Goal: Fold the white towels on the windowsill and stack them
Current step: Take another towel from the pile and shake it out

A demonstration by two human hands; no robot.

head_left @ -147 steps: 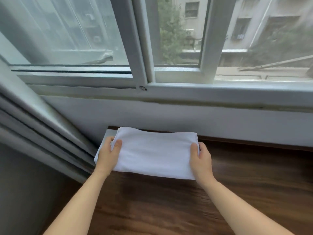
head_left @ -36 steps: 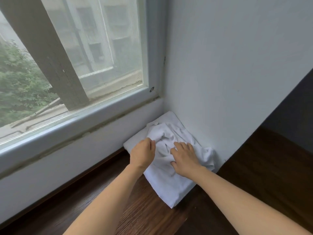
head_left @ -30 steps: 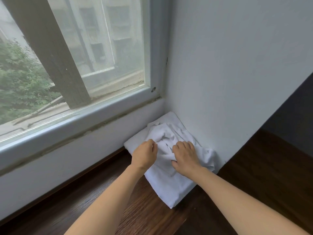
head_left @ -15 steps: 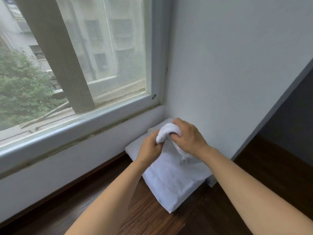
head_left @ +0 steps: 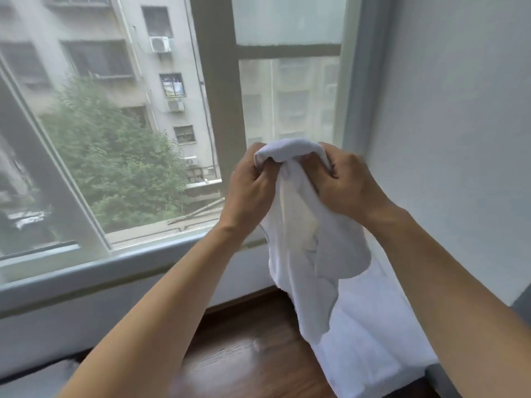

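Note:
A crumpled white towel (head_left: 301, 254) hangs in the air in front of the window, bunched at its top edge. My left hand (head_left: 253, 191) and my right hand (head_left: 347, 185) both grip that top edge, close together at chest height. The towel's loose lower end dangles down over a flat white towel (head_left: 373, 340) that lies on the dark wooden windowsill (head_left: 253, 340) in the right corner against the wall.
The window frame (head_left: 86, 268) runs along the back of the sill, with a thick upright post (head_left: 218, 96) behind my hands. A white wall (head_left: 459, 124) closes the right side. Outside are trees and apartment blocks.
Both hands have lifted the crumpled towel from the corner pile up in front of the window. Earlier I was pressing a folded towel at the left end of the sill.

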